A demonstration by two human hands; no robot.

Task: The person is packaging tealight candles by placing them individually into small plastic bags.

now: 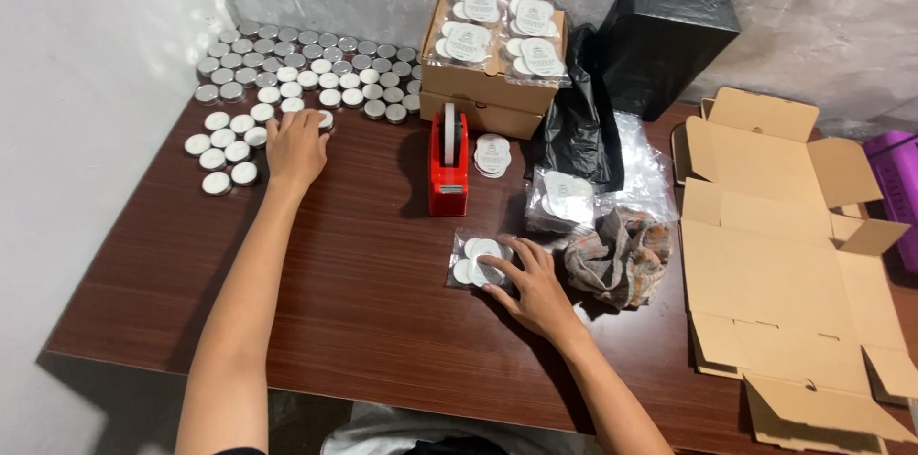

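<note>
My left hand (295, 147) reaches far across the dark wooden table (363, 312) and rests on the small round tins (287, 82) packed in rows at the back left; its fingers cover one or two of them. Some tins show white tops, others bare silver lids. My right hand (532, 285) lies near the table's middle with its fingertips pressing on a clear plastic packet of round white stickers (475, 259). A red tape dispenser (448, 163) stands between the two hands.
A brown cardboard box (488, 82) topped with sticker packets stands at the back. Black plastic bags (612, 82), a crumpled cloth (620, 254) and clear wrappers lie right of centre. Flattened cardboard boxes (775, 254) cover the right side. A purple object (897, 187) sits at the far right edge.
</note>
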